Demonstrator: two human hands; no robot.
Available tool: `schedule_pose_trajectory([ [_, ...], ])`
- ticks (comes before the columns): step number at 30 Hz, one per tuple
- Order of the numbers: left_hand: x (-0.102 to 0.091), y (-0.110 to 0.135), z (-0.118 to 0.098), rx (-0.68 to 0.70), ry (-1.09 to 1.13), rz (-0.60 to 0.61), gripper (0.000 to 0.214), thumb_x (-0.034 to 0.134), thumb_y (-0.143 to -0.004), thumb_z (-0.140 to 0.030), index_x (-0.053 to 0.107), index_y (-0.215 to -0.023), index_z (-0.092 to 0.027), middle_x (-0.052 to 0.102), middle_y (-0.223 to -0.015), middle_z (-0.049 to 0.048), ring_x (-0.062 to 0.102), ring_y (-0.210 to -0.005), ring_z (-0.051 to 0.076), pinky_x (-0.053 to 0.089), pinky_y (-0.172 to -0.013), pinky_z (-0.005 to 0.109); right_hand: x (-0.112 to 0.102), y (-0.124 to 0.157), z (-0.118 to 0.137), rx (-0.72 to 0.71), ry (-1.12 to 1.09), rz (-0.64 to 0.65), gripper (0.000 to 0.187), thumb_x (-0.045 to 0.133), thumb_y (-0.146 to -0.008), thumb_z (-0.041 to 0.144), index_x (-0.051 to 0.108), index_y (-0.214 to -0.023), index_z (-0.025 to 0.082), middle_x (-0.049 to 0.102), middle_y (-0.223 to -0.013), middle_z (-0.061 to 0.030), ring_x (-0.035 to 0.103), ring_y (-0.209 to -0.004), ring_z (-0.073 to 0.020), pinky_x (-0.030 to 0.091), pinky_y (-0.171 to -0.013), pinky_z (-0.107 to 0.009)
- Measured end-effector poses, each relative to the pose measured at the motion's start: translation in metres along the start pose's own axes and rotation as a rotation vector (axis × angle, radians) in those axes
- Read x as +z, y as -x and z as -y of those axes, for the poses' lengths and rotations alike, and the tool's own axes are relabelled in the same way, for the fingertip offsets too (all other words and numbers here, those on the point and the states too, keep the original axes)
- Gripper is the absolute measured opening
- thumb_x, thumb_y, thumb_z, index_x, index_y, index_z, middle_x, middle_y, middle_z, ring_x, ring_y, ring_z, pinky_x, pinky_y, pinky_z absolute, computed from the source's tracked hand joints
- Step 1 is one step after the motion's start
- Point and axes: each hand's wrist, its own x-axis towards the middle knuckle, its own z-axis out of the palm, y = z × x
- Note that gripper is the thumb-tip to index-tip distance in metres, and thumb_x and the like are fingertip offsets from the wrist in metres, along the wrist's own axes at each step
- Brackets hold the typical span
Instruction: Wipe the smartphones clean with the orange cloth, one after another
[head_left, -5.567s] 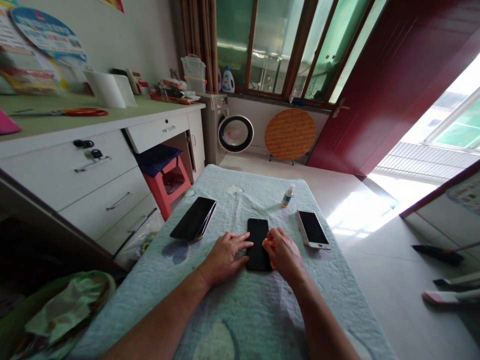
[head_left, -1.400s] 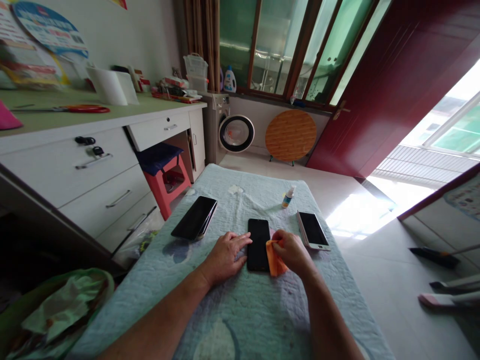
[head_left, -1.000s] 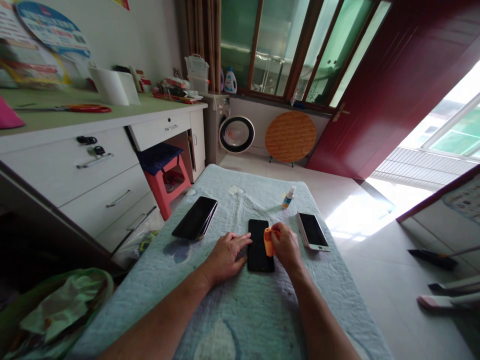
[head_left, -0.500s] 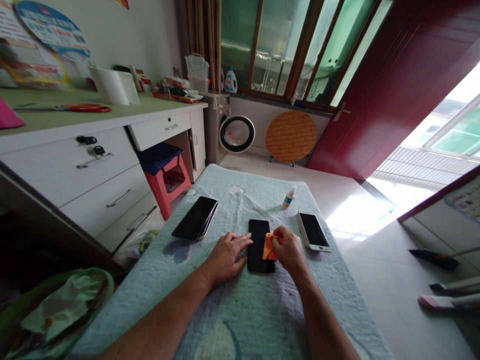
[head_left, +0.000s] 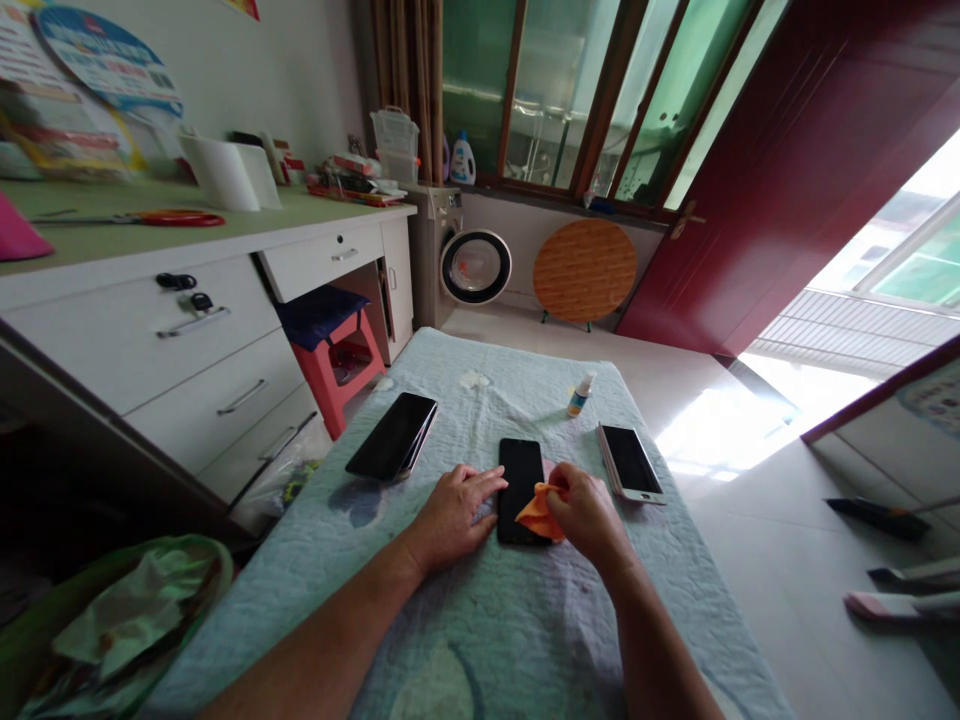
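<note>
A black smartphone [head_left: 519, 470] lies flat, dark screen up, on the pale blue quilted cloth [head_left: 480, 620] in front of me. My left hand [head_left: 456, 518] rests beside it with fingers stretched out, the fingertips touching the phone's left edge. In my right hand [head_left: 589, 510] an orange cloth [head_left: 541, 512] is bunched between the fingers, and it lies over the lower right part of the phone. To the left sits a stack of phones [head_left: 394, 435] with a dark screen on top. On the right is another stack, topped by a white-framed phone [head_left: 634, 465].
A small spray bottle [head_left: 580, 396] stands toward the back right of the covered table. Left of the table are a red stool [head_left: 341, 375], white drawers [head_left: 202, 360] and a green waste basket [head_left: 217, 570]. Beyond stand a washing machine [head_left: 435, 230] and a round wooden tabletop [head_left: 585, 270].
My right hand has moved the orange cloth down the phone toward its lower end, and the cloth is spread wider. My left hand stays at the phone's left edge.
</note>
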Motion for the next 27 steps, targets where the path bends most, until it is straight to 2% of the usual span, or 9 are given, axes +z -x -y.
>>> schedule_pose_trajectory([
  [10, 0.001, 0.0, 0.0, 0.0, 0.023, -0.006, 0.049, 0.063, -0.076, -0.019, 0.057, -0.123, -0.027, 0.051, -0.139, -0.0022, 0.048, -0.11, 0.023, 0.039, -0.098, 0.038, -0.007, 0.003, 0.002, 0.013, 0.038, 0.157, 0.009, 0.053, -0.071, 0.02, 0.048, -0.063, 0.019, 0.053, -0.057, 0.0026, 0.041, -0.053, -0.0098, 0.023, -0.051, -0.023],
  [20, 0.001, 0.0, 0.002, -0.004, 0.017, 0.007, 0.05, 0.063, -0.075, -0.019, 0.056, -0.124, -0.026, 0.05, -0.139, -0.0027, 0.048, -0.11, 0.023, 0.039, -0.099, 0.039, -0.01, 0.008, 0.003, -0.075, -0.116, 0.378, 0.005, 0.05, -0.064, 0.013, 0.051, -0.064, 0.018, 0.051, -0.056, 0.0045, 0.042, -0.053, -0.0085, 0.025, -0.047, -0.02],
  [24, 0.001, -0.001, 0.001, -0.018, 0.011, 0.021, 0.05, 0.063, -0.075, -0.019, 0.057, -0.124, -0.026, 0.05, -0.14, -0.0028, 0.047, -0.11, 0.024, 0.039, -0.099, 0.039, -0.005, 0.009, 0.009, -0.122, -0.219, 0.317, 0.01, 0.049, -0.067, 0.012, 0.055, -0.071, 0.018, 0.052, -0.06, 0.0046, 0.043, -0.054, -0.0085, 0.03, -0.05, -0.019],
  [27, 0.001, -0.001, 0.001, -0.011, 0.005, 0.008, 0.048, 0.062, -0.076, -0.019, 0.057, -0.123, -0.026, 0.05, -0.14, -0.0024, 0.048, -0.11, 0.024, 0.039, -0.099, 0.039, 0.002, 0.008, 0.012, -0.185, -0.223, 0.135, 0.01, 0.049, -0.072, 0.013, 0.057, -0.076, 0.018, 0.054, -0.068, 0.0026, 0.047, -0.061, -0.0101, 0.035, -0.057, -0.021],
])
